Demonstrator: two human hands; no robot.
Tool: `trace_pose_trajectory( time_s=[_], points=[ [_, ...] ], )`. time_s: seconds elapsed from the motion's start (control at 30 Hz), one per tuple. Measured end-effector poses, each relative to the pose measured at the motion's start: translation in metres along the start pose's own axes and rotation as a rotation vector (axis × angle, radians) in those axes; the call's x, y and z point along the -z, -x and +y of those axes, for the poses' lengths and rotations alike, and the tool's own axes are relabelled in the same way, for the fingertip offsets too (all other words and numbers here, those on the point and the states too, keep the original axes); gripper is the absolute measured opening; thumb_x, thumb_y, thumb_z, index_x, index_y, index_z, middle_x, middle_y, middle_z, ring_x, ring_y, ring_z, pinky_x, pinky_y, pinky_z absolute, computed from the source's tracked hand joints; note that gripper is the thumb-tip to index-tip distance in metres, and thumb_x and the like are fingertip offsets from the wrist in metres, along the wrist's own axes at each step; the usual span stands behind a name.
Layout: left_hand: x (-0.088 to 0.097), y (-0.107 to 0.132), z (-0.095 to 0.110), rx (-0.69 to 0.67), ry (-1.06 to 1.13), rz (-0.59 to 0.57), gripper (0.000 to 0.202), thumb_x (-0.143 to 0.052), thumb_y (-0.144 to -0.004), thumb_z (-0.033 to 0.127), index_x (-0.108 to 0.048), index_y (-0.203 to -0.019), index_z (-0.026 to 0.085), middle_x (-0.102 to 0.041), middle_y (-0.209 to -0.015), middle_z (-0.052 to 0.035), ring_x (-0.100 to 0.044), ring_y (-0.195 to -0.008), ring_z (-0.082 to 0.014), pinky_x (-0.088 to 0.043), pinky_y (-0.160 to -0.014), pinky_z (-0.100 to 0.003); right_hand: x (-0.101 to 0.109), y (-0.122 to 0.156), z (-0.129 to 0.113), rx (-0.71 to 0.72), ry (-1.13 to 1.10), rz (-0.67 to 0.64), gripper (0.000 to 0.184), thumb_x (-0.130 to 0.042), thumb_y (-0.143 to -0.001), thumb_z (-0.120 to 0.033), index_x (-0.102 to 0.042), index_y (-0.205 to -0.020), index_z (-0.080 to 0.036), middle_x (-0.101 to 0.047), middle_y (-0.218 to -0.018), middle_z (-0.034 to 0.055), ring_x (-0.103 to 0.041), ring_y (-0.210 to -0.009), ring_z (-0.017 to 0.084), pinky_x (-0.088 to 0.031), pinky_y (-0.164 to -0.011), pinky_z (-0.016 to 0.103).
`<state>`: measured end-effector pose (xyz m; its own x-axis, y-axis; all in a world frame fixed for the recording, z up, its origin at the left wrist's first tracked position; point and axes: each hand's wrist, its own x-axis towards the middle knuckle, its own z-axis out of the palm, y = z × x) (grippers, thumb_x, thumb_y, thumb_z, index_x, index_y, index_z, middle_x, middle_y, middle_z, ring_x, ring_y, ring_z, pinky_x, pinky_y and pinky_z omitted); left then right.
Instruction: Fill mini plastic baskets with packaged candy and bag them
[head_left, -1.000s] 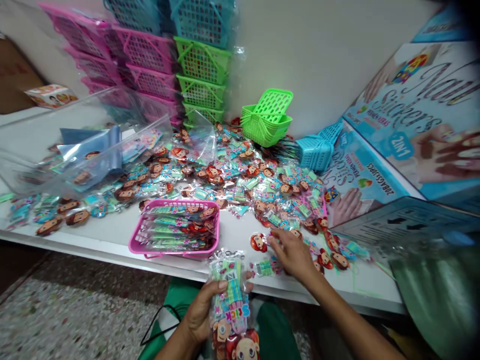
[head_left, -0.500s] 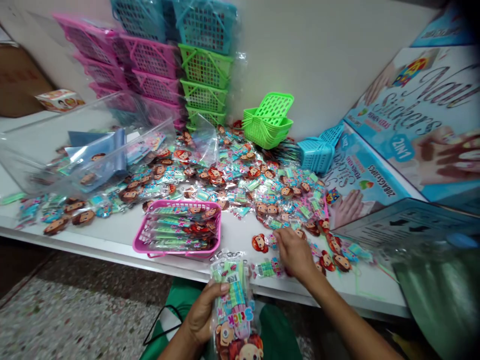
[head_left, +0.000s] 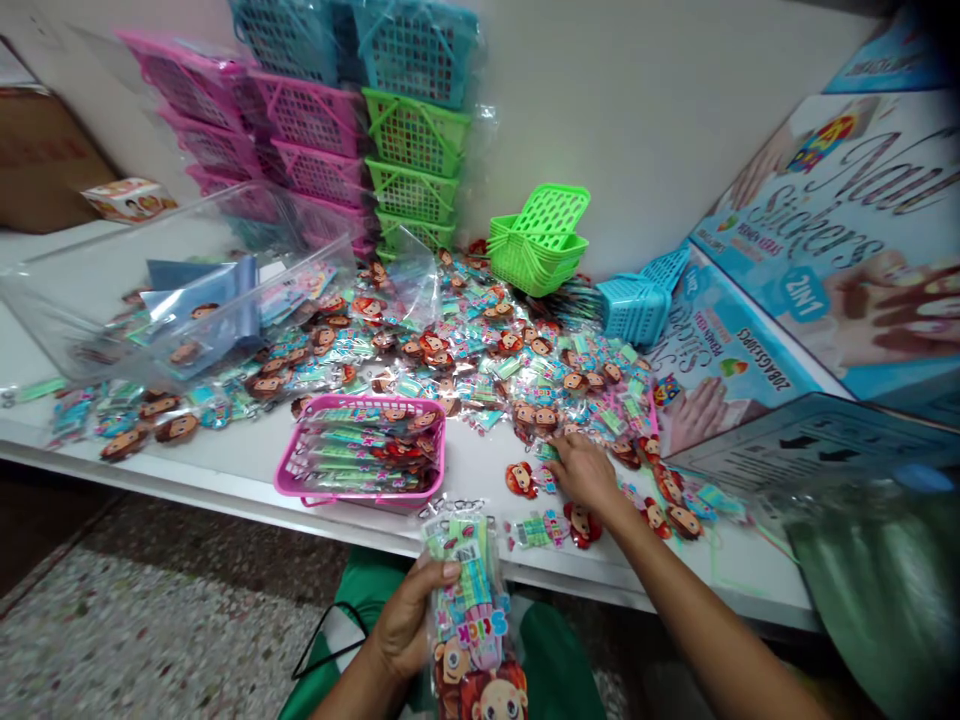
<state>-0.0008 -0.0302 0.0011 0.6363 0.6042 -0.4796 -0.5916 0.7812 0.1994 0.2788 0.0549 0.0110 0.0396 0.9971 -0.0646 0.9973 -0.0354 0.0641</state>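
Observation:
In my left hand [head_left: 411, 618] I grip a stack of clear plastic packets [head_left: 476, 615] with cartoon heads and "Stick" lettering, upright over my lap, thumb across its front. My right hand [head_left: 589, 478] is over the table with fingers curled down onto a packet [head_left: 545, 452] at the edge of the heap; its fingertips are partly hidden. Close to it lie a red-haired packet [head_left: 520, 480], another red-haired one [head_left: 582, 525] under the wrist, and a green-striped packet [head_left: 536, 530]. A pink basket [head_left: 283, 470] filled with upright rows of packets stands left of my hands.
A wide heap of loose packets [head_left: 450, 345] covers the table's middle. Behind stand stacked wrapped baskets [head_left: 315, 110], green baskets [head_left: 536, 250] and blue baskets [head_left: 636, 305]. A clear bin [head_left: 67, 300] is at left. Nail-sticker boxes [head_left: 832, 230] bound the right. The table's front edge [head_left: 225, 505] is near.
My right hand has moved slightly up toward the heap, and the red-haired packet under it now shows. My left hand keeps its stack in nearly the same place.

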Motion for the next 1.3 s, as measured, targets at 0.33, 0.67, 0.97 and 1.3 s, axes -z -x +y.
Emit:
trace_pose_trajectory(
  time_s=[0.33, 0.67, 0.97, 1.3],
  points=[
    [-0.003, 0.003, 0.000, -0.037, -0.012, -0.024, 0.055, -0.066, -0.068, 0.013, -0.055, -0.122, 0.013, -0.072, -0.079, -0.0070, -0.069, -0.083, -0.0258, -0.047, -0.086, -0.040, 0.034, 0.007, -0.008, 0.012, -0.414, 0.056, 0.023, -0.046, -0.088, -0.038, -0.057, -0.094, -0.018, -0.061, -0.091, 0.0068, -0.054, -0.089, 0.021, -0.039, -0.079, 0.033],
    [-0.006, 0.003, 0.000, -0.033, -0.103, 0.008, 0.047, -0.065, -0.070, 0.012, -0.058, -0.116, 0.013, -0.072, -0.088, -0.0089, -0.068, -0.084, -0.0253, -0.049, -0.084, -0.039, 0.027, 0.110, -0.104, 0.145, -1.029, -0.048, 0.030, -0.040, -0.092, -0.035, -0.066, -0.089, -0.020, -0.060, -0.099, 0.0083, -0.053, -0.097, 0.022, -0.043, -0.088, 0.039],
    [-0.013, 0.010, -0.005, -0.033, -0.228, 0.065, 0.064, -0.067, -0.069, 0.012, -0.045, -0.129, 0.021, -0.070, -0.095, -0.0076, -0.068, -0.082, -0.0238, -0.050, -0.081, -0.038, 0.025, 0.132, -0.126, -0.288, -1.390, -0.164, 0.068, -0.052, -0.084, -0.052, -0.030, -0.141, -0.023, -0.037, -0.145, 0.0074, -0.029, -0.136, 0.021, -0.025, -0.111, 0.037],
    [-0.019, 0.014, -0.018, -0.237, -0.269, 0.090, 0.063, -0.070, -0.075, 0.022, -0.040, -0.130, 0.022, -0.064, -0.116, -0.0121, -0.062, -0.103, -0.0258, -0.046, -0.092, -0.039, 0.007, 0.135, -0.147, -0.458, -1.392, 0.074, 0.068, -0.052, -0.084, -0.051, -0.030, -0.140, -0.020, -0.046, -0.138, 0.0099, -0.039, -0.129, 0.025, -0.034, -0.106, 0.040]
  ],
)
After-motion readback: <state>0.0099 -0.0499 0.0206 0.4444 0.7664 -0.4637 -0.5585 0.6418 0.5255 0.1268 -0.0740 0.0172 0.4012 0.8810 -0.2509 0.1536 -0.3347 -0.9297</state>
